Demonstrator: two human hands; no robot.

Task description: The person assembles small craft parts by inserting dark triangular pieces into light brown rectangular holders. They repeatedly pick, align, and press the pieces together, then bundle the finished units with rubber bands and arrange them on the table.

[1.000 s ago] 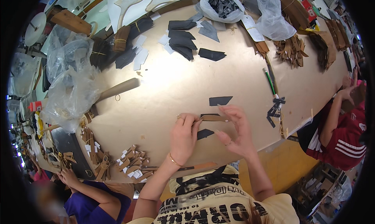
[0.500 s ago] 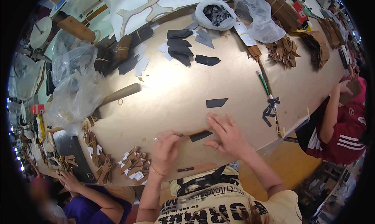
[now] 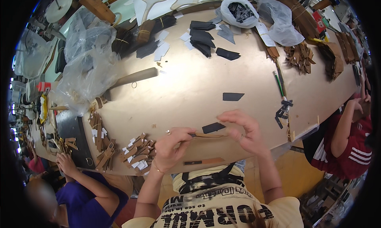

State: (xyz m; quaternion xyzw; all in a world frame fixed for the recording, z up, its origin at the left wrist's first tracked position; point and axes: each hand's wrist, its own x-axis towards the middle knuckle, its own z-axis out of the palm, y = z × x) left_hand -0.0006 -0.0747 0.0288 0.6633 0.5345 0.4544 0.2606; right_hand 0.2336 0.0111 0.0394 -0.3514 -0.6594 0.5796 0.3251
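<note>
Brown strip (image 3: 209, 135), thin and flat, spans the gap between the two hands just above the near edge of the table (image 3: 190, 89). The left hand (image 3: 174, 142) has its thumb and fingers closed on the strip's left end; the right hand (image 3: 243, 132) pinches the other end, its remaining fingers spread and lifted. A small black piece (image 3: 213, 127) lies on the table touching the strip's far side, roughly midway between the two grips. Another black piece (image 3: 232, 96) sits well beyond, further out from both hands. A second brown strip (image 3: 203, 161) with a dark end lies nearer the body, below the grips. To handle this well, I judge both pinches should stay light and level so the strip stays taut without buckling, and the black piece should be lined up square before any pressing.
</note>
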